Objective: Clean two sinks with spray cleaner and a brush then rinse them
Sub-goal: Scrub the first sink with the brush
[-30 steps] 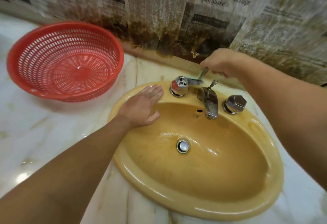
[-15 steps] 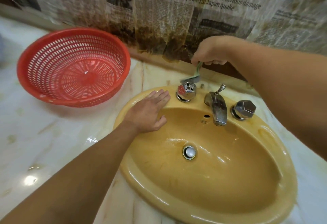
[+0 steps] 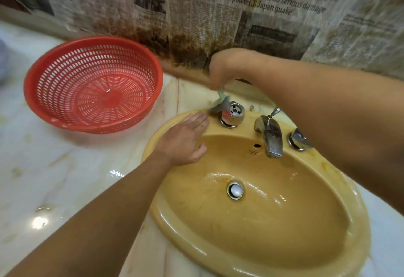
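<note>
Scrubbing is the step in hand, I judge, and it is at the back rim of the oval mustard-yellow ceramic sink [image 3: 258, 230] set into the pale marble counter [image 3: 65, 167]. My right hand [image 3: 225, 69] is closed in a fist round the pale green handle of a small brush [image 3: 218, 101], whose blurred head points down and touches the rim just left of the hexagonal chrome tap handle with the red mark [image 3: 232, 113]. My left hand [image 3: 185, 143] lies flat on the sink's left rim, fingers straight and nearly together, thumb hanging over the inner edge, gripping nothing; it seems to steady me. Its fingertips are just beside the brush head.

Chrome spout [image 3: 270, 136] and the second chrome tap handle [image 3: 298, 140] stand to the right, partly behind my right forearm. Water glistens in the basin around the round chrome drain plug [image 3: 235, 190], and brownish streaks show on the far right rim. No spray bottle is in view, nor the second sink.

Next move, as I judge it, calls for working the bristles round the base of the tap handle and along the rim toward the stained right side, with short strokes and firm downward pressure. A round red perforated plastic basket [image 3: 94, 84] sits well apart on the counter, before the stained newspaper-covered wall [image 3: 196, 14].
</note>
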Available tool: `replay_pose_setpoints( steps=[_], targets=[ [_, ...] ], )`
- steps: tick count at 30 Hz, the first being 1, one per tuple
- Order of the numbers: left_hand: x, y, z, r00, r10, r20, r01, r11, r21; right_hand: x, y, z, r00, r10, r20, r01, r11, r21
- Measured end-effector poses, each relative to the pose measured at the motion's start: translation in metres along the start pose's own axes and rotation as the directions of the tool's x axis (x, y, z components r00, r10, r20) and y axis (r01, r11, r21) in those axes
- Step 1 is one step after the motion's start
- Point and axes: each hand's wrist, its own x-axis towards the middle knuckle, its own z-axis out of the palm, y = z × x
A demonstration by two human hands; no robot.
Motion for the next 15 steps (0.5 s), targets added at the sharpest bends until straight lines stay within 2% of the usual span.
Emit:
replay_pose_setpoints(
  steps=[2,6,9,13,15],
  targets=[
    [0.000,0.000,0.001,1.000,-0.011,-0.010,0.011,1.000,0.006,0.001,-0.005,0.001,0.999,-0.030,0.030,0.031,0.999,-0.043],
    [0.000,0.000,0.000,0.998,-0.064,-0.028,0.065,0.998,0.013,-0.009,-0.008,0.002,0.996,-0.028,-0.087,0.019,0.995,-0.099],
    [0.000,0.001,-0.001,0.994,-0.097,-0.050,0.098,0.995,0.011,-0.024,-0.010,0.014,0.979,-0.090,-0.185,0.060,0.985,-0.163],
    [-0.001,0.001,-0.001,0.992,-0.111,-0.055,0.112,0.994,0.016,-0.051,-0.003,0.035,0.973,-0.127,-0.191,0.084,0.972,-0.220],
    [-0.001,0.001,-0.001,0.992,-0.110,-0.057,0.110,0.994,0.010,-0.058,0.002,0.051,0.957,-0.137,-0.255,0.083,0.974,-0.210]
  ],
)
